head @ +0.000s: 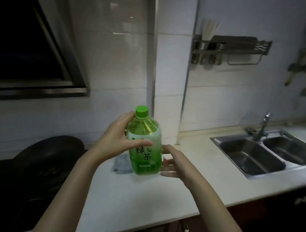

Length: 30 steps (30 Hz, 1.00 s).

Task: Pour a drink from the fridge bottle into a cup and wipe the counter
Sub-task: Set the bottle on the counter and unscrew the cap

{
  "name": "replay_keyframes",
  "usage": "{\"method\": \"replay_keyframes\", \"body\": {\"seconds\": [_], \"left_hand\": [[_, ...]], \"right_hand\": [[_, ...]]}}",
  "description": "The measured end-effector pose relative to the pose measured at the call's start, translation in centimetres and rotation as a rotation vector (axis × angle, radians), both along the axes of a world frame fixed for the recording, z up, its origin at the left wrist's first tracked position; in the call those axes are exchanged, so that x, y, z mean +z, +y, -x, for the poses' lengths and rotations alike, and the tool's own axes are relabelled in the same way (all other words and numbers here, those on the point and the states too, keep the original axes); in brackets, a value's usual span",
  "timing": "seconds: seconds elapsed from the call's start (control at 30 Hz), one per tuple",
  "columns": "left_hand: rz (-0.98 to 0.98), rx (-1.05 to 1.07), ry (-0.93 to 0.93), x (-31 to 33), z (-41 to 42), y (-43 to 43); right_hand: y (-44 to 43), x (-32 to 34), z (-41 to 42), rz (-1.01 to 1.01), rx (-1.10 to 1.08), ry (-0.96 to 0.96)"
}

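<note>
A green tea bottle (146, 149) with a green cap and green label is upright over the white counter (140, 195), its cap on. My left hand (117, 140) wraps around its shoulder and upper label. My right hand (175, 164) is at the bottle's lower right side, fingers spread, touching or nearly touching it. A light blue cloth (121, 164) lies crumpled on the counter just behind and left of the bottle. No cup shows in the head view.
A double steel sink (268, 155) with a tap (263, 126) is set into the counter at the right. A black wok (49, 154) sits on the stove at the left, under a dark range hood (24, 47). A metal wall rack (229, 48) hangs above.
</note>
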<state>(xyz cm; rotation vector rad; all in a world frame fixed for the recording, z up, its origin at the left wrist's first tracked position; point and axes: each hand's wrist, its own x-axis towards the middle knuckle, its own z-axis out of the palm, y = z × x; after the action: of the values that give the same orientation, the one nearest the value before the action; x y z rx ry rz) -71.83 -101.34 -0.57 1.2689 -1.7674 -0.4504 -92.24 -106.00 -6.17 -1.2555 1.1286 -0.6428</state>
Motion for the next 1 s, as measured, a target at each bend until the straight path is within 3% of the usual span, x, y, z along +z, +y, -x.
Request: {"method": "replay_keyframes", "body": {"seconds": [0.47, 0.73, 1.0], "left_hand": [[0.008, -0.221, -0.004, -2.0, 3.6, -8.3], [-0.003, -0.122, -0.034, -2.7, 4.6, -14.1], [-0.048, 0.106, -0.041, -3.0, 6.4, -19.8]], "right_hand": [[-4.6, -2.6, 4.1, -0.027, -0.206, 0.002], [-12.2, -4.1, 5.0, -0.043, -0.105, -0.030], [-21.8, -4.4, 5.8, -0.096, 0.138, -0.028]]}}
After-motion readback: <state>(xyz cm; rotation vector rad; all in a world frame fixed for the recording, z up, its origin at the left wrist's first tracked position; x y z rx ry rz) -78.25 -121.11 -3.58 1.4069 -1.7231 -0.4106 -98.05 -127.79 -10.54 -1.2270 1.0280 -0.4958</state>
